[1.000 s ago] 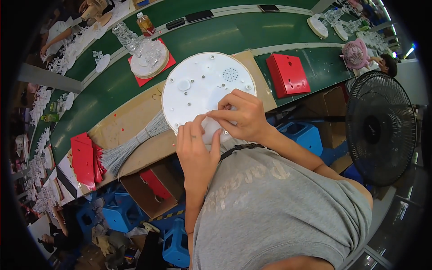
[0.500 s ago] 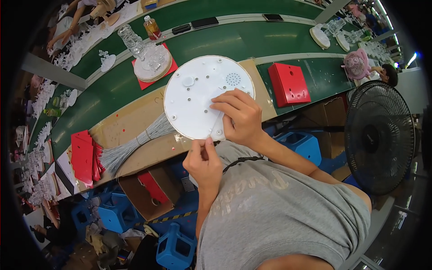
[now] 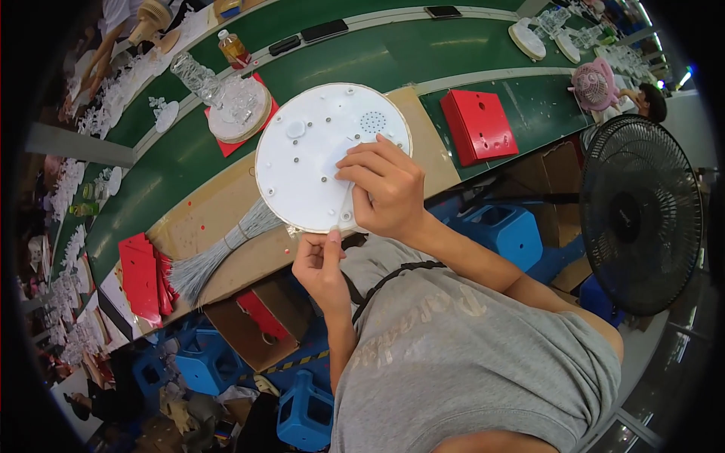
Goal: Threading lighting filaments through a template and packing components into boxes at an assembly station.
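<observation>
Currently the white round disc (image 3: 321, 155) lies flat on a brown cardboard sheet (image 3: 211, 219) at the near edge of the green belt (image 3: 189, 158). Right hand (image 3: 385, 189) rests on the disc's near right part, fingers bent and pressing down on its face. Left hand (image 3: 321, 264) sits just under the near rim, thumb and forefinger pinched shut on something small; cannot tell what.

Handling, by judgement: disc looks like thin stiff plastic, light, smooth and likely to slide on cardboard. Best held by the rim or pinned with a flat palm; small studs and a grille patch on its face are better left unpressed.

Bundle of grey wires (image 3: 219, 249) fans out to the left, one end going under the disc. That junction is hidden. Rim section beneath the right hand is covered. Far benches are too small to read.
</observation>
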The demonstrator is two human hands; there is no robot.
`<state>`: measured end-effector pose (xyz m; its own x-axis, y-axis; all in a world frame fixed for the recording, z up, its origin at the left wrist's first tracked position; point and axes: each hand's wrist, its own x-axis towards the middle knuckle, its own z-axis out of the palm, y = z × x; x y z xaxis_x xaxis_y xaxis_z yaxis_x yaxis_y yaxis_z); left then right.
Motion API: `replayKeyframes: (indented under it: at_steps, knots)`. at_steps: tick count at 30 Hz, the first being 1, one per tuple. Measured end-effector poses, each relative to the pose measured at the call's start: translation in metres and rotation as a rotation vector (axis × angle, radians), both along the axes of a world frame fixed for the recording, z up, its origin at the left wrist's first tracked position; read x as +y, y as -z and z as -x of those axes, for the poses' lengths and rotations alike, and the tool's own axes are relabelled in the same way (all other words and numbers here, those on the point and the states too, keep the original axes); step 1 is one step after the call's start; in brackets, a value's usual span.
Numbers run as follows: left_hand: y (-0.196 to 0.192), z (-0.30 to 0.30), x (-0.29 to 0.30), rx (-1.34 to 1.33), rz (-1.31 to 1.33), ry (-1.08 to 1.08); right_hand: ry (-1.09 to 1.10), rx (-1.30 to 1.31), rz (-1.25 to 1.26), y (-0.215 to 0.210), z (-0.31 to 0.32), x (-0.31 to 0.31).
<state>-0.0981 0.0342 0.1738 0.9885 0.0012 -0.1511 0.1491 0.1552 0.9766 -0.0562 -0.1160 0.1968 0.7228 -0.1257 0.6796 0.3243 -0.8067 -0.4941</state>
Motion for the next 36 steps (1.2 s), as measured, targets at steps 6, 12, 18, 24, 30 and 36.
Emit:
replayKeyframes:
  at_steps: [6, 12, 18, 24, 30, 36]
  knots:
    - [-0.01, -0.009, -0.016, 0.056, 0.156, 0.037, 0.07, -0.01, 0.0, -0.001, 0.007, -0.008]
    - [-0.007, -0.033, 0.001, 0.083, 0.184, 0.1, -0.015, -0.031, 0.084, 0.007, 0.029, -0.005]
    - [-0.01, -0.053, 0.001, 0.079, 0.189, 0.284, 0.322, -0.096, 0.038, 0.03, 0.046, -0.092]
    - [-0.016, -0.059, 0.002, 0.13, 0.156, 0.388, 1.023, 0.654, -0.218, 0.215, 0.05, -0.276]
    - [0.002, -0.078, 0.007, 0.153, 0.167, 0.445, 0.887, 0.926, -0.264, 0.237, 0.055, -0.307]
    - [0.001, -0.087, 0.014, 0.201, 0.236, 0.521, 0.798, 0.928, 0.182, 0.234, 0.058, -0.304]
